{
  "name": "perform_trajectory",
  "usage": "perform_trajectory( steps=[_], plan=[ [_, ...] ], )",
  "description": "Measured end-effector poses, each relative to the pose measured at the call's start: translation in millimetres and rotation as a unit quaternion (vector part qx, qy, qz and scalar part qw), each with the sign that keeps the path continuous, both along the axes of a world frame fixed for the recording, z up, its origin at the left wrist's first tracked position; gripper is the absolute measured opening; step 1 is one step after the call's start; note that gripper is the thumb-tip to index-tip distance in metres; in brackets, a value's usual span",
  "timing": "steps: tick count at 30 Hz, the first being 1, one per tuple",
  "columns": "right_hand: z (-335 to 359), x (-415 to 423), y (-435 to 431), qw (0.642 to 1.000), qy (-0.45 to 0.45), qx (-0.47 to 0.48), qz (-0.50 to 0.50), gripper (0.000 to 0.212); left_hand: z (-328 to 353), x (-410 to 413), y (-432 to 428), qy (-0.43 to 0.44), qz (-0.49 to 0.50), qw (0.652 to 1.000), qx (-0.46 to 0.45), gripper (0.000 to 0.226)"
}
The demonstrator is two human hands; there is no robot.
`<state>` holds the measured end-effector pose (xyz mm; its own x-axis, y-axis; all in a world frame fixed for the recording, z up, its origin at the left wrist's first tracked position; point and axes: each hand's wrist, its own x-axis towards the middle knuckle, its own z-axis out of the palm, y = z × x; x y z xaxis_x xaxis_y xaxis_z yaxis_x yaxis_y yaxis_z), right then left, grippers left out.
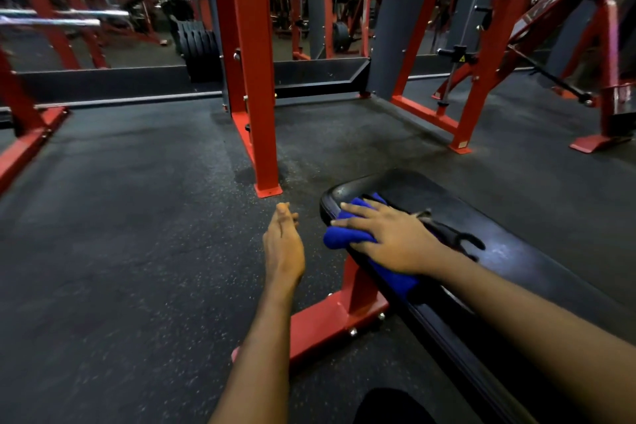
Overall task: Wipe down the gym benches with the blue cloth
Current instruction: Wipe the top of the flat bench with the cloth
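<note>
A flat gym bench (516,251) with a black pad and a red steel foot (330,320) runs from the lower right toward the middle. The blue cloth (344,236) lies bunched on the pad's near left edge, close to its rounded end. My right hand (389,237) lies flat on the cloth with straight, spread fingers, pressing it onto the pad. My left hand (284,244) hovers over the floor just left of the bench, fingers straight and together, holding nothing.
A dark strap with a hook (454,234) lies on the pad beside my right hand. A red rack upright (258,79) stands on the rubber floor (120,234) just beyond the bench end. More red frames stand left and right, with weight plates (199,48) behind.
</note>
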<state>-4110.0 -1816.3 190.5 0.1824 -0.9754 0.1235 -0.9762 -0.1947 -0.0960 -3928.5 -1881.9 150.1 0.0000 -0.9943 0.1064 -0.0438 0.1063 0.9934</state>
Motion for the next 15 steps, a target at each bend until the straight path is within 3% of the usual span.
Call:
perform_trajectory(
  steps=[8,11,15],
  plan=[
    [5.6,9.7,-70.3,0.996,-0.037,0.009,-0.083,0.048,0.9,-0.5,13.4,-0.018,0.020,1.000,-0.012,0.058],
    [2.2,7.9,-26.4,0.998,-0.030,-0.016,-0.047,0.049,5.6,-6.4,16.4,-0.007,-0.005,1.000,-0.011,0.065],
    [3.0,0.2,60.8,0.999,-0.029,-0.034,0.002,0.049,9.4,-20.3,14.7,0.011,-0.083,0.996,0.021,0.093]
  ],
)
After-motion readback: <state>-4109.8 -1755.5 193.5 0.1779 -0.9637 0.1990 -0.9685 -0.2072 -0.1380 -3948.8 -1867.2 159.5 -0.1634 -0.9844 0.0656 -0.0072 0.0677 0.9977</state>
